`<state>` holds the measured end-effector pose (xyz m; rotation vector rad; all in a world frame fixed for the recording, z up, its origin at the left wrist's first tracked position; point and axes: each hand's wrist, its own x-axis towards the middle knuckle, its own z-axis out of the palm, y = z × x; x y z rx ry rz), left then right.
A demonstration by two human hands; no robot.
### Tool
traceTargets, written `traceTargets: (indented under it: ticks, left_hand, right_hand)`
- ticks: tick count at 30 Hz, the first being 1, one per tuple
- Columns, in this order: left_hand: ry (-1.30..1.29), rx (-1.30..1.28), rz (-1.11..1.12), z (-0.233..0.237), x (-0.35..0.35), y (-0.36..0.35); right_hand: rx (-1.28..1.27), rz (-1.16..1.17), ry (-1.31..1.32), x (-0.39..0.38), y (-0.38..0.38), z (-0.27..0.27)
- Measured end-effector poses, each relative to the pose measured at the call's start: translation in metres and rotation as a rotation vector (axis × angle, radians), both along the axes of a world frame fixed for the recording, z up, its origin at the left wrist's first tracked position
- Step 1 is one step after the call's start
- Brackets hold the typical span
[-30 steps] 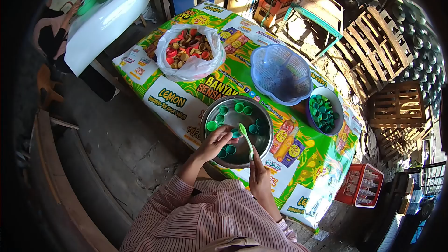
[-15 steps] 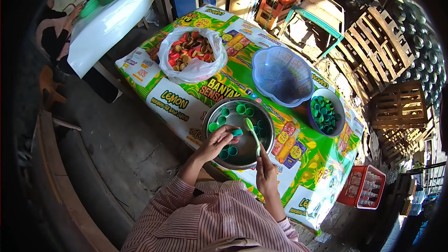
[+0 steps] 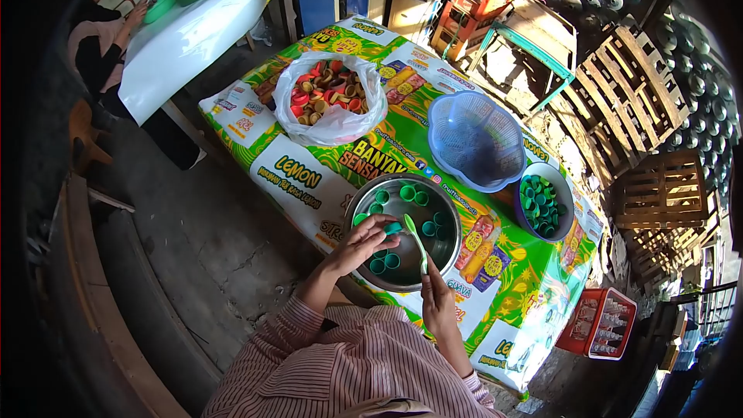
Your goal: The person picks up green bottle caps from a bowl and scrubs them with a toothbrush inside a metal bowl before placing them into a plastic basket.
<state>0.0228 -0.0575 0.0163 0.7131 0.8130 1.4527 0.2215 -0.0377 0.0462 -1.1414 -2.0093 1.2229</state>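
Observation:
My left hand (image 3: 361, 244) is closed on a green bottle cap (image 3: 392, 228), held over a steel basin (image 3: 455, 251). The fingers of my right hand (image 3: 438, 294) are wrapped round the handle of a green-and-white toothbrush (image 3: 416, 237). Its head points up and away, close to the cap but apart from it. Inside the basin, several green caps (image 3: 407, 193) lie around the sides and near my left hand, in what looks like shallow water.
Beyond the basin are a plastic bag (image 3: 364, 125) of red and tan caps, a blue basket (image 3: 472, 139) and a bowl (image 3: 569, 201) of green caps. A red crate (image 3: 592, 321) stands right of the table. Another person (image 3: 108, 50) sits at a white table (image 3: 193, 39), far left.
The view has shifted, so the table and its things sit slightly lower and to the right. The cap and toothbrush stay in my hands; the left fingers look a little more spread around the cap.

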Motion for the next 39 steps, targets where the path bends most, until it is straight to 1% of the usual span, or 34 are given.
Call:
traceTargets:
  ticks: [3, 5, 6, 7, 9, 14, 16, 17, 19, 20, 23, 25, 26, 29, 31, 33, 34, 35, 37, 38, 39]
  left_hand:
    - [0.007, 0.035, -0.014, -0.009, 0.001, -0.002]
    - [-0.112, 0.002, -0.014, -0.003, 0.000, 0.000]
    - [-0.064, -0.029, 0.053, -0.001, 0.004, 0.000]
    - [-0.065, -0.028, 0.052, -0.004, 0.006, 0.002]
    - [0.139, -0.047, 0.141, -0.013, 0.008, 0.005]
    - [0.127, -0.101, 0.147, -0.016, 0.008, 0.007]
    - [0.032, -0.129, 0.244, -0.018, 0.011, 0.008]
    - [0.031, -0.133, 0.241, -0.019, 0.011, 0.007]
    - [-0.045, -0.139, 0.192, -0.018, 0.011, 0.009]
    - [-0.107, -0.099, 0.156, -0.023, 0.010, 0.009]
    - [-0.116, -0.129, 0.184, -0.018, 0.012, 0.009]
    - [-0.159, -0.108, 0.179, -0.020, 0.011, 0.010]
    - [-0.208, -0.110, 0.162, -0.020, 0.011, 0.009]
    - [-0.297, -0.093, 0.145, -0.014, 0.011, 0.009]
    - [-0.335, -0.076, 0.136, -0.013, 0.011, 0.010]
    - [-0.338, -0.114, 0.167, -0.015, 0.011, 0.012]
    - [-0.374, -0.153, 0.175, -0.009, 0.012, 0.012]
    - [-0.374, -0.154, 0.175, -0.013, 0.011, 0.012]
    - [-0.429, -0.156, 0.134, -0.020, 0.009, 0.013]
    - [-0.431, -0.157, 0.129, -0.024, 0.009, 0.012]
    - [-0.471, -0.153, 0.110, -0.022, 0.010, 0.012]
  right_hand:
    - [-0.069, 0.006, -0.040, -0.006, 0.000, -0.001]
    - [-0.019, 0.020, -0.096, -0.014, 0.005, 0.005]
    - [-0.002, 0.016, -0.054, -0.017, 0.004, 0.009]
    - [-0.002, 0.016, -0.055, -0.018, 0.003, 0.007]
    - [0.042, 0.020, -0.009, -0.018, 0.001, 0.003]
    - [0.072, -0.019, -0.047, -0.012, 0.002, 0.005]
    - [0.065, 0.021, -0.056, -0.011, -0.001, 0.004]
    - [0.060, 0.059, -0.065, -0.010, -0.004, 0.004]
    - [0.098, 0.024, -0.036, -0.009, -0.005, -0.004]
    - [0.095, -0.001, -0.028, -0.008, -0.002, -0.004]
    - [0.073, -0.007, -0.035, -0.006, -0.007, 0.001]
    - [0.051, 0.023, -0.050, -0.005, -0.009, -0.003]
    - [0.047, -0.021, -0.064, -0.004, -0.007, -0.004]
    - [0.108, -0.004, -0.040, -0.002, -0.008, 0.000]
    - [0.082, -0.019, -0.059, -0.003, -0.008, 0.000]
    - [0.033, -0.042, -0.100, -0.002, -0.009, 0.000]
    - [0.067, -0.063, -0.046, -0.002, -0.008, -0.003]
    - [0.066, -0.063, -0.046, -0.002, -0.009, -0.003]
    - [0.086, 0.018, -0.099, -0.001, -0.013, -0.001]
    - [0.063, -0.023, -0.051, -0.001, -0.012, -0.008]
    - [0.064, -0.026, -0.054, 0.000, -0.012, -0.005]
